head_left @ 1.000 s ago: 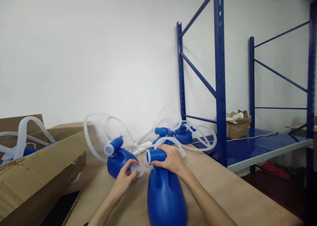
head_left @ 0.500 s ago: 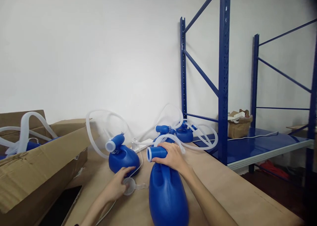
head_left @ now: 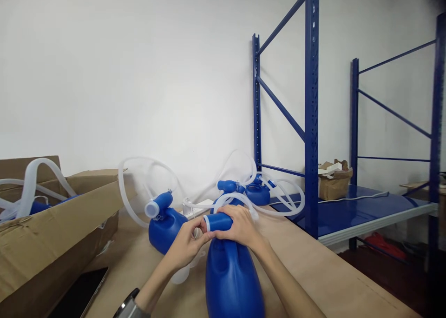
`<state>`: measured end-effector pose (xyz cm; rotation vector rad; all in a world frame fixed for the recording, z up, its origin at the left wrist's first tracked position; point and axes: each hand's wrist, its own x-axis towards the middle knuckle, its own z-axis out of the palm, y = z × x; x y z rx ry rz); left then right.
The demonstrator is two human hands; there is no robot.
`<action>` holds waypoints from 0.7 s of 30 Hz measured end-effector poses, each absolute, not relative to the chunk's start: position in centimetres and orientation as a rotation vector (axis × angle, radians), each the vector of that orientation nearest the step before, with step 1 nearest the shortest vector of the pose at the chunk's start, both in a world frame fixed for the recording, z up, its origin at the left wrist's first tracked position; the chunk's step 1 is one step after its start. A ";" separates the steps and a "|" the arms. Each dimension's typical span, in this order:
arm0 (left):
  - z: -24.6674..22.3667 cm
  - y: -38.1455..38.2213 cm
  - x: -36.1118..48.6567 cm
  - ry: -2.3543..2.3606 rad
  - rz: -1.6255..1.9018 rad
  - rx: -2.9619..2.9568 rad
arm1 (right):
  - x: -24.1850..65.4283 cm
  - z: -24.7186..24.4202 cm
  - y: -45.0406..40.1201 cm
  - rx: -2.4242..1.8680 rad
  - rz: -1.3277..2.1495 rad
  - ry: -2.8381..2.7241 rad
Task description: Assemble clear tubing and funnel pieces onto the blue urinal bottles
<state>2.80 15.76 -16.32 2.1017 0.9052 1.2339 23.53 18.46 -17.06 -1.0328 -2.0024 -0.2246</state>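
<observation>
A large blue bottle (head_left: 234, 281) stands in front of me, its blue neck (head_left: 221, 221) pointing left with a whitish rim at the mouth. My right hand (head_left: 240, 225) is wrapped round the neck from the right. At the mouth, my left hand (head_left: 190, 243) has its fingers closed against the rim, partly over a translucent piece (head_left: 197, 233). A translucent cap (head_left: 180, 274) lies on the table below my left wrist. Behind my left hand stands another blue bottle (head_left: 165, 229) with a clear tube.
An open cardboard box (head_left: 66, 215) with tubes is at the left, a black phone (head_left: 80, 292) beside it. More blue bottles (head_left: 258, 194) with coiled tubes and a white power strip (head_left: 198, 209) are at the back. A blue shelf rack (head_left: 311, 122) stands right.
My left hand has moved up and right from the translucent cap on the table to the bottle's mouth. My right hand has stayed round the neck. The view has shifted slightly.
</observation>
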 end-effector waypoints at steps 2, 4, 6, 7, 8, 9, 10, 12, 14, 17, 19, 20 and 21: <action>-16.1 15.9 2.1 0.850 1.163 2.071 | 23.6 -17.1 18.5 -1.013 -0.202 -2.025; -15.8 15.9 1.0 0.816 1.161 2.000 | 23.9 -17.0 18.4 -1.017 -0.164 -2.013; -15.6 15.9 -0.3 0.847 1.189 1.935 | 24.3 -17.0 18.3 -1.023 -0.120 -1.992; -15.6 16.0 -0.9 0.895 1.189 1.927 | 24.5 -17.0 18.2 -1.022 -0.106 -1.983; -15.9 16.0 -1.6 0.962 1.168 1.946 | 24.5 -17.1 18.2 -1.023 -0.102 -1.972; -16.3 16.2 -2.1 1.042 1.138 1.983 | 24.5 -17.2 18.1 -1.024 -0.113 -1.956; -17.0 16.4 -2.6 1.127 1.097 2.032 | 24.5 -17.3 18.1 -1.024 -0.134 -1.938; -18.9 17.0 -3.1 1.281 1.038 2.136 | 24.2 -17.8 18.0 -1.023 -0.191 -1.891; -21.2 17.7 -3.0 1.369 1.055 2.208 | 23.8 -18.1 17.9 -1.007 -0.229 -1.853; -24.0 18.1 -2.1 1.403 1.190 2.248 | 23.5 -18.1 17.7 -0.958 -0.239 -1.870; -24.8 17.6 -1.3 1.322 1.356 2.171 | 23.3 -17.5 17.5 -0.939 -0.239 -1.937; -24.9 17.2 -0.9 1.247 1.442 2.101 | 23.1 -17.1 17.3 -0.936 -0.238 -1.985; -24.8 16.7 -0.6 1.159 1.511 2.019 | 22.9 -16.6 17.2 -0.931 -0.237 -2.036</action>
